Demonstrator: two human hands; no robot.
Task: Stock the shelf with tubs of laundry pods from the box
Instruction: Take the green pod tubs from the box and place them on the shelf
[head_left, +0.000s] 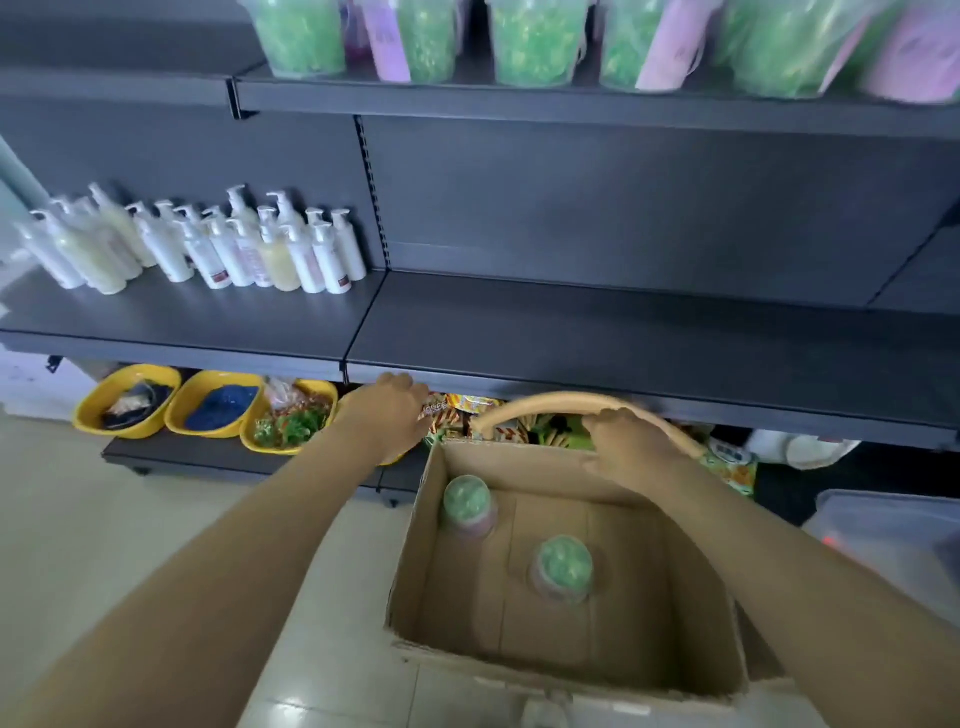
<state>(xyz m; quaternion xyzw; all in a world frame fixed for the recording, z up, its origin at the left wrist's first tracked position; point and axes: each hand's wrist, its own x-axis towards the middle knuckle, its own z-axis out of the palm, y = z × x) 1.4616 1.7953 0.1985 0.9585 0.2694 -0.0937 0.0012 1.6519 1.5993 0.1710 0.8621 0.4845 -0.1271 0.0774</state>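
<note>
On box flap (540, 401), curled right fingers (612, 417)

The cardboard box (519, 660) below the hands is plain brown. The box flap (545, 402) under the right hand (631, 441) is a lighter tan. Inside the box, the left tub (467, 501) and the right tub (563, 566) are green on top and pink at the sides.

High above the hands, the shelf tubs (535, 41) are green with purple and pink labels (387, 36). The shelf (623, 338) just past the hands is dark grey.

Up and left of the left hand (387, 410), the pump bottles (208, 249) are white, and a few are creamy yellow. Left of that hand, the bowls (176, 415) are bright yellow. One holds blue bits (221, 408).

Between the hands, the snack packets (457, 410) are orange, yellow and red. The floor (130, 519) is pale cream.
</note>
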